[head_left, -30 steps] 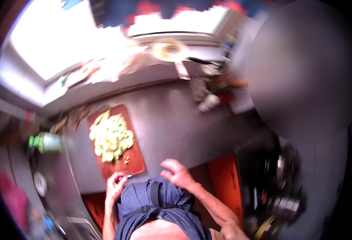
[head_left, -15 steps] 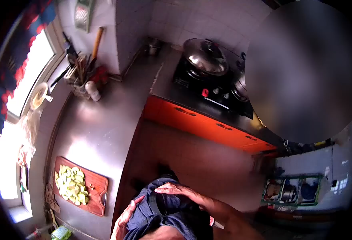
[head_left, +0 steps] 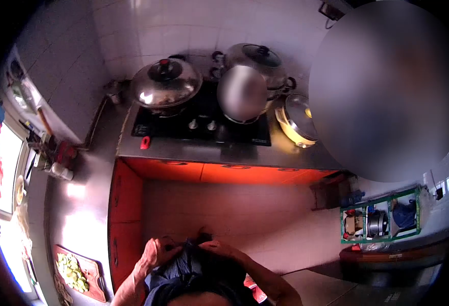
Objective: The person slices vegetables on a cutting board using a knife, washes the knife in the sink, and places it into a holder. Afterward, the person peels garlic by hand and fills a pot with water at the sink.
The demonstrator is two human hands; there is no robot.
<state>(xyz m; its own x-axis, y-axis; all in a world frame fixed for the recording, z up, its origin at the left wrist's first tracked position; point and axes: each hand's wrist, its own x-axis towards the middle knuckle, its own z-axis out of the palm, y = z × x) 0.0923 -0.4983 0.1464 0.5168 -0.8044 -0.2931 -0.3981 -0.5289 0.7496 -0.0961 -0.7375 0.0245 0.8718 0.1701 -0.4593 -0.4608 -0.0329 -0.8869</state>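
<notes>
Low in the head view, my left hand [head_left: 154, 254] is closed at the front of a dark blue garment [head_left: 196, 270] worn on my body. My right hand [head_left: 217, 248] grips the same cloth a little to the right, its fingers curled and partly in shadow. Between the two hands the fabric is drawn up and bunched. On the counter to the left of my left hand lies a brown cutting board [head_left: 95, 283] with a pile of sliced green vegetable [head_left: 71, 273] on it.
Ahead, a black gas stove [head_left: 183, 127] carries a lidded wok [head_left: 165, 86] and a steel pot [head_left: 260, 66]. A yellow electric pan [head_left: 296, 130] stands beside it. Orange cabinets [head_left: 219, 172] run below. At right is a green-framed rack [head_left: 380, 239]; a utensil holder [head_left: 43, 150] stands left.
My view has turned right toward the stove, so the cutting board sits farther left. Both hands, earlier flat against the dark garment, have come forward and closed on its cloth.
</notes>
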